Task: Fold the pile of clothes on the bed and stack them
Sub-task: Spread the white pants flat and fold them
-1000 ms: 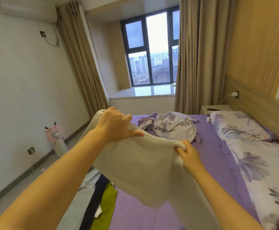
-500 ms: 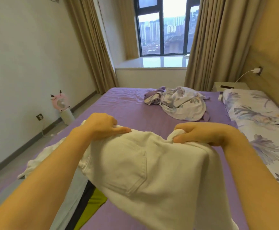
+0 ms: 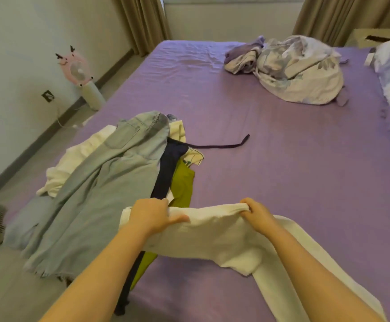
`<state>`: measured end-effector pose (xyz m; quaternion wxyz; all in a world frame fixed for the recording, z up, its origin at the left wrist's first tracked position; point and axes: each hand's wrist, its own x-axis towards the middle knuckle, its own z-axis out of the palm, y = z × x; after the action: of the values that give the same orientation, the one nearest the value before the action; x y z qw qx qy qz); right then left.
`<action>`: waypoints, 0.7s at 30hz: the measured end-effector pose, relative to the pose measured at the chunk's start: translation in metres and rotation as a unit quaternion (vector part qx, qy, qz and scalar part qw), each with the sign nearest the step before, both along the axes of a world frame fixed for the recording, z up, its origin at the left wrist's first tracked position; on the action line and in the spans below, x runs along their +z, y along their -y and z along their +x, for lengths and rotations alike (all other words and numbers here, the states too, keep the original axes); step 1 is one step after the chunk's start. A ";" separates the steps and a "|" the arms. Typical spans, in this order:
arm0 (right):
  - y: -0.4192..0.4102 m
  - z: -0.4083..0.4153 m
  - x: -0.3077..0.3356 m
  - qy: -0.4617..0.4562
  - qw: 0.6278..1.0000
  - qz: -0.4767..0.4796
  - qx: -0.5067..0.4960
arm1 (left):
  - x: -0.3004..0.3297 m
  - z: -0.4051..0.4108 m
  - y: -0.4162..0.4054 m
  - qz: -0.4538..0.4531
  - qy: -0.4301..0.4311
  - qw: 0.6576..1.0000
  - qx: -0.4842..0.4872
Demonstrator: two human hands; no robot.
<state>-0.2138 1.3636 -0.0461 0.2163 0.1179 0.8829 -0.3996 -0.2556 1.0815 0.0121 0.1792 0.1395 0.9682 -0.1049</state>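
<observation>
Since half a second ago the white trousers (image 3: 214, 231) have been lowered toward the purple bed (image 3: 270, 140), and the view has been tipped down, so the window is lost and the pile of clothes (image 3: 110, 173) left of the hands is now fully seen. The trouser leg is cut off at the lower right edge. The left hand (image 3: 152, 216) is curled over the waistband, thumb pressed on top; the right hand (image 3: 256, 214) is closed around the bunched waistband's other end. A crumpled quilt (image 3: 298, 70) lies far beyond the right hand.
</observation>
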 end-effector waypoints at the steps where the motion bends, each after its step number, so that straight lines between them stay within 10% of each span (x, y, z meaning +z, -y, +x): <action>1: 0.010 -0.003 -0.014 -0.007 1.000 0.005 -0.025 | -0.011 -0.004 0.010 -0.003 0.016 1.000 -0.010; 11: 0.044 -0.068 -0.034 0.056 0.996 -0.024 0.060 | -0.010 -0.106 0.094 0.074 0.322 0.943 0.039; 18: 0.097 -0.144 -0.096 0.029 0.998 0.047 0.041 | -0.087 -0.163 0.100 -0.089 0.100 0.991 -0.011; 21: 0.111 -0.146 -0.139 0.031 0.994 0.097 0.024 | -0.144 -0.143 0.070 -0.015 0.036 0.997 -0.064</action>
<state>-0.3603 1.2529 -0.1848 0.2411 0.1292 0.9130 -0.3027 -0.3981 1.0116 -0.1317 0.2089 0.2026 0.9484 -0.1258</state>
